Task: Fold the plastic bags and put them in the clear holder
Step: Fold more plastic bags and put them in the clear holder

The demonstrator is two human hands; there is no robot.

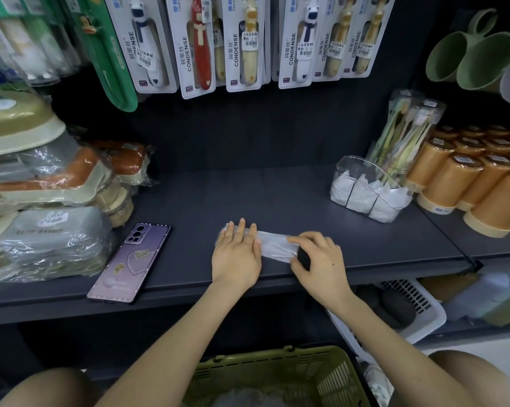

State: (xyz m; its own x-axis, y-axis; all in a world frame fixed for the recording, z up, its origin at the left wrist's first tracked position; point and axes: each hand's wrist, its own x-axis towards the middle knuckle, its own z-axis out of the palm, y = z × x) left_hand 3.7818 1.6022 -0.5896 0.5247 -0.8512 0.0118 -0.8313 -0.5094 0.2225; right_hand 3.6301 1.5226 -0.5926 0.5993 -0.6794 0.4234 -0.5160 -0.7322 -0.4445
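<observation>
A plastic bag, folded into a long narrow strip, lay near the front edge of the dark shelf, at the centre of the frame. The left hand pressed its left end flat with straight fingers. The right hand pinched the right end with curled fingers. The clear holder, with folded white bags in it, stood at the right of the frame, well apart from the hands. A purple phone lay at the lower left.
</observation>
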